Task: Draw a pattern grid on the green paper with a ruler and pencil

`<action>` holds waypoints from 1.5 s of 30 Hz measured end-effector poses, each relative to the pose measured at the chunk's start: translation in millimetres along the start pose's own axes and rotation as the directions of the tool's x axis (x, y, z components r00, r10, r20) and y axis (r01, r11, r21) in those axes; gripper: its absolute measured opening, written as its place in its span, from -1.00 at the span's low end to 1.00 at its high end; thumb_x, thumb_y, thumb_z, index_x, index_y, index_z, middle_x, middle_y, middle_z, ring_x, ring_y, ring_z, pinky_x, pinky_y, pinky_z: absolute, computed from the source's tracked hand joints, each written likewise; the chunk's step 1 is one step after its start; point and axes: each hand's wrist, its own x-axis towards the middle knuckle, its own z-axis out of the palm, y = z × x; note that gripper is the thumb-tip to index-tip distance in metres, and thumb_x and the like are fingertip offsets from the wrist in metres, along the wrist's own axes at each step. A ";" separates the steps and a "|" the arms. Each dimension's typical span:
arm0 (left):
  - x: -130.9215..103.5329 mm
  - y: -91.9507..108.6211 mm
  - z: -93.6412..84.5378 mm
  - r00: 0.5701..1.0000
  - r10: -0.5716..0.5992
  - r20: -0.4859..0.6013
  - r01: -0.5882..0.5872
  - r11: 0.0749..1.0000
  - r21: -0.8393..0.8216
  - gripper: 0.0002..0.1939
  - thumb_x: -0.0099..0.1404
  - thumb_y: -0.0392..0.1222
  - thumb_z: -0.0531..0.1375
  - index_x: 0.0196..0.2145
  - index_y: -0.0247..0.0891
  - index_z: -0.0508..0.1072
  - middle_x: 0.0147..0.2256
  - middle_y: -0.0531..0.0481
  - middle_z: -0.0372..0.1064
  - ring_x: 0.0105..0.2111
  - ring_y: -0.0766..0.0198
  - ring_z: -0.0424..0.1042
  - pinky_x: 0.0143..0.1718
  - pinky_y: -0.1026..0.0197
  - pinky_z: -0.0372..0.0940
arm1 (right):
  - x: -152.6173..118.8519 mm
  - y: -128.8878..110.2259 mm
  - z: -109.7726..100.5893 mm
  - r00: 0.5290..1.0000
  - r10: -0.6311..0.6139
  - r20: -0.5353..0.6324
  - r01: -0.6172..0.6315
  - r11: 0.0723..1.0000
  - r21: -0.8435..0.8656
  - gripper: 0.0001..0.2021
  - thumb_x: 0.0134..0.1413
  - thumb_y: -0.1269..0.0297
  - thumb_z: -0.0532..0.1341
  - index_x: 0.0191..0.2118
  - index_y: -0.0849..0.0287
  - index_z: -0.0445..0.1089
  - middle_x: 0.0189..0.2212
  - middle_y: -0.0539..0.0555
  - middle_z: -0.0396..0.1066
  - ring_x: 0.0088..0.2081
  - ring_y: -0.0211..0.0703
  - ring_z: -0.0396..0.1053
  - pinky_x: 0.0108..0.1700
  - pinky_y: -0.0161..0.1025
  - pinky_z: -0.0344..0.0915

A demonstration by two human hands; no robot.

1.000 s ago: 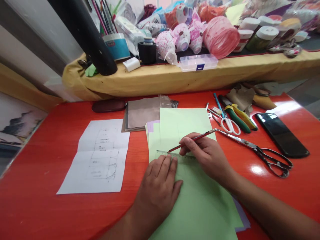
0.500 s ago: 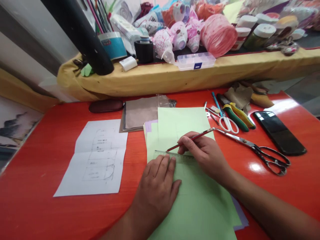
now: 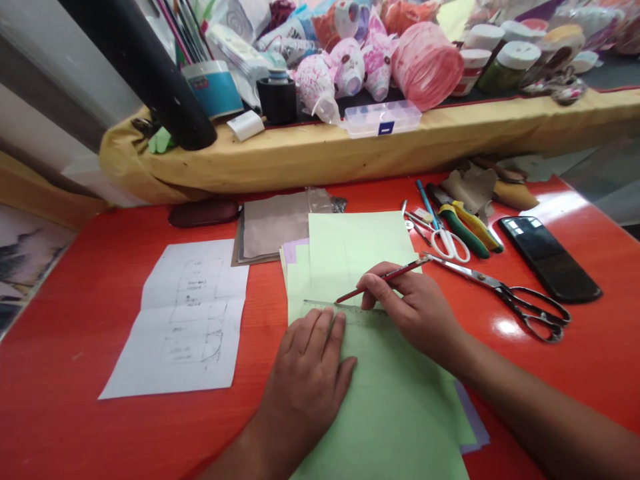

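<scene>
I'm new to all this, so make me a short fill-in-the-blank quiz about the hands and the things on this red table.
1. The right hand holds a dark red ____.
2. The left hand touches a clear ____.
3. The creased white sheet lies to the ____ of the green paper.
4. The pliers have handles coloured green and ____.

Missing words: pencil; ruler; left; yellow.

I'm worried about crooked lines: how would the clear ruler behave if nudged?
The clear ruler would probably slide on the smooth green paper, though the left hand on it should steady it. It looks thin and see-through, so likely light and slightly bendy.
</scene>
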 end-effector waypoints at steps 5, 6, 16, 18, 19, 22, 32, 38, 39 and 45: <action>-0.3 0.4 -0.4 1.000 -0.007 0.018 0.007 1.000 -0.002 -0.51 0.72 -0.09 -0.04 0.33 -0.46 0.43 0.21 -0.29 0.50 0.22 -0.14 0.41 0.27 -0.16 0.23 | -4.4 0.6 -9.0 1.000 0.005 -0.009 -0.005 1.000 -0.001 -0.59 0.53 0.08 0.14 -0.37 0.08 0.52 -0.47 -0.03 0.58 -0.41 -0.20 0.50 -0.28 -0.24 0.33; -0.5 0.5 -0.4 1.000 -0.010 0.021 0.010 1.000 -0.004 -0.52 0.72 -0.09 -0.03 0.33 -0.46 0.42 0.21 -0.29 0.50 0.23 -0.14 0.41 0.27 -0.17 0.23 | -5.1 0.5 -10.7 1.000 0.005 -0.014 -0.005 1.000 -0.005 -0.59 0.53 0.08 0.15 -0.38 0.09 0.52 -0.47 -0.03 0.57 -0.41 -0.20 0.49 -0.28 -0.24 0.32; -1.4 1.0 -0.1 1.000 -0.024 0.020 0.024 1.000 -0.003 -0.53 0.71 -0.09 -0.02 0.34 -0.43 0.42 0.22 -0.29 0.49 0.23 -0.14 0.39 0.26 -0.17 0.24 | -10.1 -0.4 -20.3 0.998 0.043 -0.043 -0.045 0.998 -0.037 -0.57 0.51 0.08 0.14 -0.41 0.08 0.52 -0.50 0.00 0.57 -0.45 -0.17 0.46 -0.33 -0.21 0.30; -1.3 0.9 -0.1 1.000 -0.021 0.020 0.021 1.000 -0.003 -0.53 0.72 -0.09 -0.02 0.34 -0.44 0.41 0.21 -0.30 0.48 0.24 -0.14 0.39 0.26 -0.17 0.23 | -10.6 0.0 -20.8 0.998 0.054 -0.040 -0.055 0.998 -0.032 -0.58 0.50 0.07 0.14 -0.40 0.08 0.52 -0.50 0.00 0.58 -0.44 -0.16 0.47 -0.31 -0.21 0.31; -1.3 0.9 -0.1 1.000 -0.021 0.019 0.021 1.000 -0.005 -0.53 0.72 -0.09 -0.02 0.34 -0.44 0.41 0.21 -0.30 0.48 0.24 -0.14 0.38 0.27 -0.17 0.23 | -10.8 0.3 -21.0 0.997 0.057 -0.042 -0.059 0.998 -0.031 -0.57 0.51 0.06 0.14 -0.40 0.08 0.52 -0.50 0.00 0.58 -0.43 -0.16 0.47 -0.31 -0.21 0.31; -1.4 1.1 0.2 1.000 -0.025 0.015 0.025 1.000 -0.009 -0.53 0.72 -0.09 -0.03 0.34 -0.43 0.40 0.21 -0.31 0.48 0.24 -0.14 0.38 0.26 -0.18 0.24 | -11.9 1.7 -21.6 0.997 0.068 -0.046 -0.070 0.997 -0.028 -0.57 0.50 0.04 0.13 -0.39 0.08 0.52 -0.49 -0.01 0.58 -0.44 -0.17 0.47 -0.31 -0.20 0.32; -0.5 0.5 -0.3 1.000 -0.010 0.019 0.010 1.000 -0.016 -0.54 0.70 -0.12 0.00 0.34 -0.46 0.40 0.21 -0.33 0.47 0.23 -0.16 0.39 0.26 -0.19 0.25 | -16.0 5.8 -22.9 0.995 0.082 -0.057 -0.083 0.996 -0.015 -0.61 0.51 0.02 0.14 -0.32 0.09 0.54 -0.52 -0.01 0.57 -0.45 -0.17 0.46 -0.33 -0.18 0.32; -1.2 0.5 0.4 1.000 -0.014 0.022 0.014 1.000 -0.004 -0.54 0.70 -0.11 0.02 0.34 -0.45 0.39 0.21 -0.34 0.47 0.23 -0.16 0.39 0.26 -0.18 0.26 | -16.9 6.4 -22.7 0.996 0.067 -0.061 -0.067 0.998 -0.005 -0.63 0.51 0.05 0.15 -0.31 0.08 0.54 -0.53 -0.02 0.57 -0.47 -0.18 0.45 -0.35 -0.18 0.32; -1.4 0.5 0.5 1.000 -0.016 0.024 0.016 1.000 -0.002 -0.54 0.69 -0.11 0.02 0.34 -0.44 0.39 0.21 -0.33 0.47 0.24 -0.16 0.39 0.26 -0.18 0.26 | -17.2 7.0 -22.7 0.996 0.067 -0.063 -0.068 0.998 -0.003 -0.63 0.51 0.05 0.15 -0.31 0.08 0.54 -0.53 -0.02 0.56 -0.47 -0.18 0.45 -0.35 -0.18 0.31; -1.9 -0.2 1.0 0.999 -0.015 0.031 0.015 1.000 -0.003 -0.54 0.69 -0.11 0.03 0.36 -0.43 0.37 0.21 -0.33 0.47 0.24 -0.16 0.40 0.27 -0.19 0.28 | -18.2 12.3 -22.6 0.994 0.089 -0.071 -0.088 0.996 0.018 -0.61 0.52 0.00 0.16 -0.29 0.09 0.56 -0.52 -0.03 0.57 -0.44 -0.17 0.47 -0.32 -0.19 0.34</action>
